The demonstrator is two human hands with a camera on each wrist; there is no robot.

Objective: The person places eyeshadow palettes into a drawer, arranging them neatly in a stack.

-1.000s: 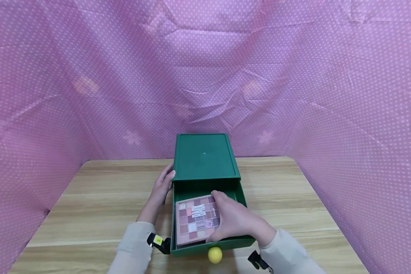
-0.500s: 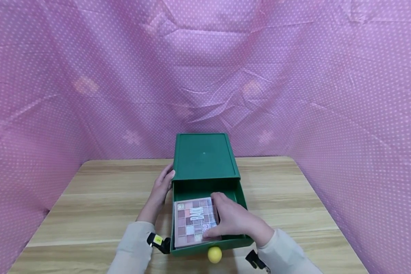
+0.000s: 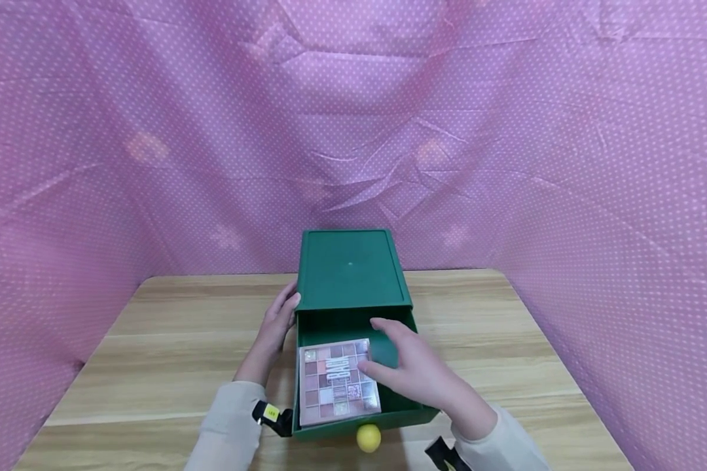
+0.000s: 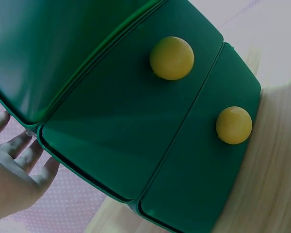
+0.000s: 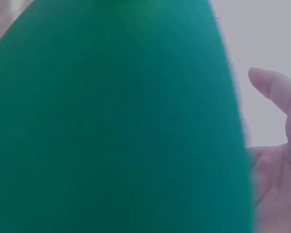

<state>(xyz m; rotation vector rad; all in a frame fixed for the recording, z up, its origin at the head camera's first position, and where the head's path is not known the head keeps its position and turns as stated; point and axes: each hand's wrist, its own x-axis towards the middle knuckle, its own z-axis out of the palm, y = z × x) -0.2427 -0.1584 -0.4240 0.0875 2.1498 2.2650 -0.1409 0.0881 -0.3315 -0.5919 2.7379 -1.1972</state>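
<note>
A pink makeup palette (image 3: 337, 383) with a grid of shades and the word "BACK" on it lies in the left part of the pulled-out top drawer (image 3: 403, 418) of a green drawer cabinet (image 3: 353, 269). Over the drawer's right side hovers my right hand (image 3: 421, 373), thumb and fingers spread, with nothing in its grasp. Its thumb tip overlaps the palette's right edge in the head view. My left hand (image 3: 275, 327) rests against the cabinet's left side, fingers extended. In the left wrist view those fingertips (image 4: 48, 170) meet the cabinet's edge.
A yellow round knob (image 3: 368, 438) sticks out from the open drawer's front. Below it, two closed drawers carry yellow knobs (image 4: 172, 58). The cabinet stands on a wooden table (image 3: 171, 340), with pink dotted cloth (image 3: 353, 131) hanging behind and at both sides.
My right hand has let go of the palette and moved right and up, its fingers spreading. The palette has settled slightly left in the drawer. My left hand has stayed put.
</note>
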